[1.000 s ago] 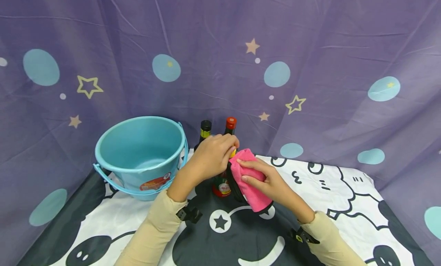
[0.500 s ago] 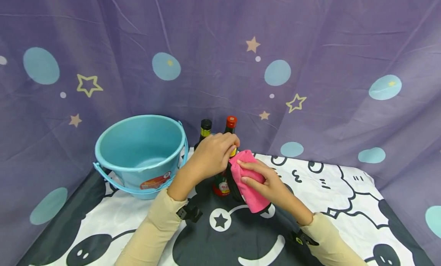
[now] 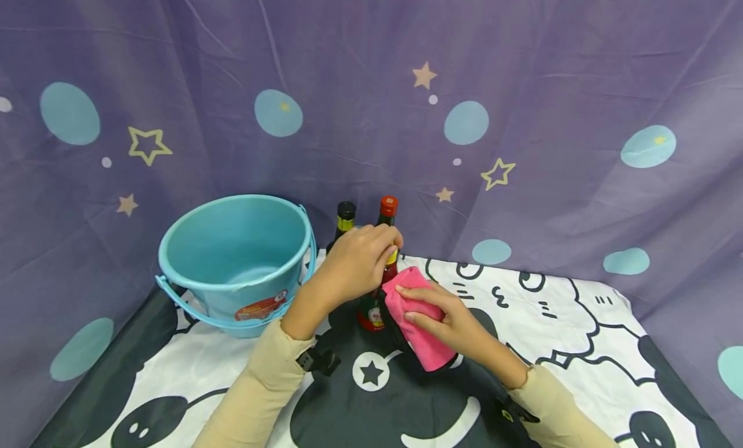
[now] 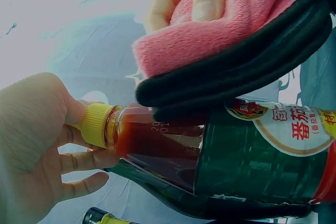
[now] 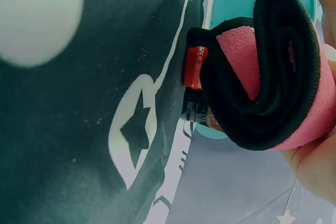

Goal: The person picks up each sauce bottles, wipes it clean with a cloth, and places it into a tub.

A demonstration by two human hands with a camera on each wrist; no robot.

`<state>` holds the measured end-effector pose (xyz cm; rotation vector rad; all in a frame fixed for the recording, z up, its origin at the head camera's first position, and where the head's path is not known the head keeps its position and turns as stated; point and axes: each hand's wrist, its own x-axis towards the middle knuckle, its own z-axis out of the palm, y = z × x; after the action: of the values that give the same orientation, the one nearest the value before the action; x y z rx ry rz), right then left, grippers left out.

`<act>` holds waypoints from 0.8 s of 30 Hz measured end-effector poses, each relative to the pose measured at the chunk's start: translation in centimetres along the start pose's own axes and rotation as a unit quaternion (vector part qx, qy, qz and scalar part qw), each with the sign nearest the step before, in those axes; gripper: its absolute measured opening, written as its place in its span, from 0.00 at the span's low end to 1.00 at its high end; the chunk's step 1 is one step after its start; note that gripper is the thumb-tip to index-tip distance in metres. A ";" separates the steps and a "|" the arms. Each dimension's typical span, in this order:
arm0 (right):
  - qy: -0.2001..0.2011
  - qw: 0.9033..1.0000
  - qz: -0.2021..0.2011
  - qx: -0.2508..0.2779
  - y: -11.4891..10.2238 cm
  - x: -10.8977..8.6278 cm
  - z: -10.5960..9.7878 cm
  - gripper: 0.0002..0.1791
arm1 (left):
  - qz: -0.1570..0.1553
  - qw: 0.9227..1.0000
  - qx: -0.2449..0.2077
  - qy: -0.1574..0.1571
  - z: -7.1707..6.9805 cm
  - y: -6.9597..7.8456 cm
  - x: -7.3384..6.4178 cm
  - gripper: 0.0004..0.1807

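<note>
My left hand (image 3: 356, 264) grips the yellow cap (image 4: 97, 124) of a ketchup bottle (image 4: 163, 142), thumb on one side and fingers on the other. The bottle has red sauce under the cap and a green label with a white patch. In my right hand (image 3: 449, 316) is a folded pink cloth (image 3: 420, 325) with black edging, pinched by thumb and fingers. The cloth lies along the bottle's right side in the head view and overlaps its upper body in the left wrist view. In the right wrist view the cloth (image 5: 236, 56) hides most of the bottle.
Behind my left hand stand a black-capped bottle (image 3: 346, 213) and a red-capped bottle (image 3: 389, 207). A light blue bucket (image 3: 232, 287) with its handle down is at the left. The table has a black-and-white cartoon cloth (image 3: 395, 409); a purple curtain (image 3: 371, 80) hangs behind.
My right hand and the pink cloth have slid slightly down along the bottle, toward me, so more red below the yellow cap shows. My left hand stays on the cap.
</note>
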<state>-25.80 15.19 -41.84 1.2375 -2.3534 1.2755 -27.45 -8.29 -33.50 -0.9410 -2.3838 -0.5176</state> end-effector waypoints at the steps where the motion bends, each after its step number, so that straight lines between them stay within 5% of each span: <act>1: -0.004 1.000 0.002 -0.003 0.0 0.0 0.0 0.26 | 0.000 1.000 -0.001 0.001 0.0 0.0 0.0 0.06; 24: -0.116 0.991 0.051 -0.049 1.0 -1.2 0.6 0.22 | 0.016 1.000 -0.003 0.013 0.2 -0.3 -0.1 0.06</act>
<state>-25.62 15.69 -43.41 1.3137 -2.6364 1.0812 -27.62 -8.48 -33.77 -0.9682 -2.3415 -0.5224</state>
